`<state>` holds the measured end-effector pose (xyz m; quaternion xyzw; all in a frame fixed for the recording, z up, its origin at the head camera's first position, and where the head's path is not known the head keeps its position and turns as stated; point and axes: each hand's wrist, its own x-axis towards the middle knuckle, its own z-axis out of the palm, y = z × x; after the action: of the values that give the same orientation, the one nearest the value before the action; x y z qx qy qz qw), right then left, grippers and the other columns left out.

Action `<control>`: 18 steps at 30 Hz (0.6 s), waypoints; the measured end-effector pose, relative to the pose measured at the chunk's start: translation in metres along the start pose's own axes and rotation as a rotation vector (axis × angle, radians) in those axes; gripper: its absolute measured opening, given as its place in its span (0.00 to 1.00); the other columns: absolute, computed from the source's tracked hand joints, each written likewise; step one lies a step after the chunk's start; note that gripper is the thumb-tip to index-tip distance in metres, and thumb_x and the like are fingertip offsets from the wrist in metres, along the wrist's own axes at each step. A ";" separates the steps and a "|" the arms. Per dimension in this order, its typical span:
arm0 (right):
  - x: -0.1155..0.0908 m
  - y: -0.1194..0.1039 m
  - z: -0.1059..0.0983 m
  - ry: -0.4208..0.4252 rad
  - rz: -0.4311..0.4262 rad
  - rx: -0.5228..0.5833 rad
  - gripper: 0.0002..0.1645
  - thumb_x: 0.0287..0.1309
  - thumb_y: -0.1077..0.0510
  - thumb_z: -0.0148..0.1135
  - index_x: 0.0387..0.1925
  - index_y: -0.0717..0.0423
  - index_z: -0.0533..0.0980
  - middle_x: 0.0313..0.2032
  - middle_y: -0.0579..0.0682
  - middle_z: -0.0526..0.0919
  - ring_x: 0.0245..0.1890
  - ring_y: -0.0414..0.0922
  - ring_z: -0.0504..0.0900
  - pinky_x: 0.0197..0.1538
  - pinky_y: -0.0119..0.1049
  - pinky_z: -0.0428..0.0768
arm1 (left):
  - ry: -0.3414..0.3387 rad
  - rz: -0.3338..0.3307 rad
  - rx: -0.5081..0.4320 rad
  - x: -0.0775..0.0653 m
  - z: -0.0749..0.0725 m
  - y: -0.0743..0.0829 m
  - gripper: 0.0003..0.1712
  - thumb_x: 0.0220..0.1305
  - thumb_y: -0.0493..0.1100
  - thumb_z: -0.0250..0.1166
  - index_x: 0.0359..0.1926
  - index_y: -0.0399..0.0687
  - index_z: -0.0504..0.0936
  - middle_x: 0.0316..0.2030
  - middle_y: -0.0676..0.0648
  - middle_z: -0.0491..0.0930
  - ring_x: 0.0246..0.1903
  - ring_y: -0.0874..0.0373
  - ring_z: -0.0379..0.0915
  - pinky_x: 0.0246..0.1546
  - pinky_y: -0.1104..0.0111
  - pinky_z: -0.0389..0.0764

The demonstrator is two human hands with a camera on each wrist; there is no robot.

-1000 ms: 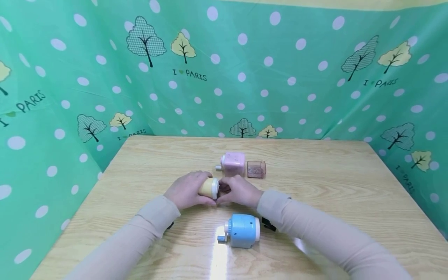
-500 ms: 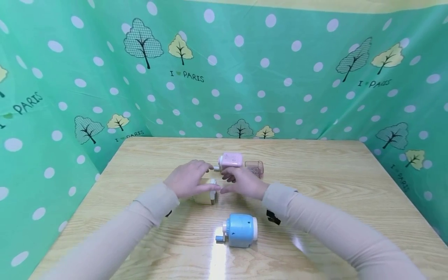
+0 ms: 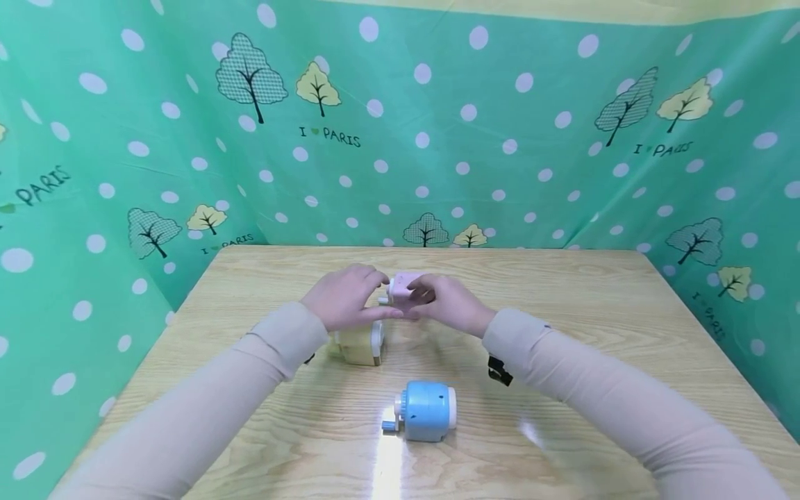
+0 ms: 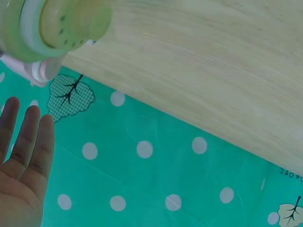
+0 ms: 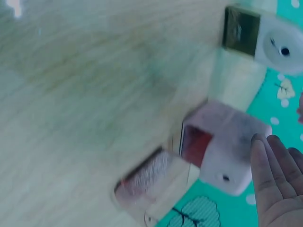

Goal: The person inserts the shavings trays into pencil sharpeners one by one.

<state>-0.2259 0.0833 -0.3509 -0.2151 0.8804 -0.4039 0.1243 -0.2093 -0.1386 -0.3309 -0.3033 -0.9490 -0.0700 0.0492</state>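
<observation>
A pink crank pencil sharpener (image 3: 407, 279) lies between my two hands at the middle back of the table. My left hand (image 3: 344, 298) reaches to its crank side, fingers spread and extended. From the other side my right hand (image 3: 455, 305) overlaps the sharpener's body in the head view. In the right wrist view, its straight fingers are right at the pink sharpener (image 5: 232, 146), whose drawer slot faces out. The see-through shavings drawer (image 5: 158, 182) lies beside that slot and is hidden by my right hand in the head view. A yellow pencil sharpener (image 3: 359, 346) sits below my left wrist.
Nearer the front stands a blue pencil sharpener (image 3: 428, 411), its crank toward the left. The wooden table (image 3: 562, 298) ends at a green dotted cloth (image 3: 450, 160) behind and at the sides.
My left hand has let go of the yellow sharpener, which now rests on the table. Both hands have moved away from me to the pink sharpener.
</observation>
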 end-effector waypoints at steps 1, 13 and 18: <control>0.000 0.000 -0.004 0.008 0.002 -0.006 0.32 0.55 0.56 0.70 0.60 0.65 0.77 0.52 0.57 0.86 0.49 0.49 0.84 0.55 0.44 0.83 | 0.002 -0.001 0.001 0.002 0.000 0.001 0.50 0.58 0.79 0.47 0.58 0.41 0.81 0.53 0.41 0.84 0.52 0.46 0.79 0.52 0.53 0.82; -0.002 0.016 -0.032 0.098 0.050 0.014 0.38 0.54 0.53 0.71 0.63 0.68 0.74 0.53 0.60 0.84 0.51 0.54 0.83 0.56 0.47 0.81 | -0.026 -0.041 0.004 0.012 -0.002 0.000 0.45 0.61 0.72 0.54 0.63 0.40 0.77 0.56 0.40 0.82 0.56 0.45 0.77 0.57 0.52 0.79; -0.004 0.028 -0.038 0.111 0.076 0.013 0.41 0.54 0.50 0.71 0.65 0.67 0.72 0.56 0.61 0.82 0.54 0.55 0.81 0.60 0.49 0.79 | -0.046 -0.054 0.016 0.022 -0.003 0.001 0.48 0.60 0.73 0.54 0.65 0.39 0.76 0.60 0.39 0.80 0.60 0.44 0.74 0.61 0.53 0.76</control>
<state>-0.2446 0.1266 -0.3482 -0.1579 0.8908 -0.4161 0.0917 -0.2265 -0.1251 -0.3251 -0.2788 -0.9583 -0.0567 0.0278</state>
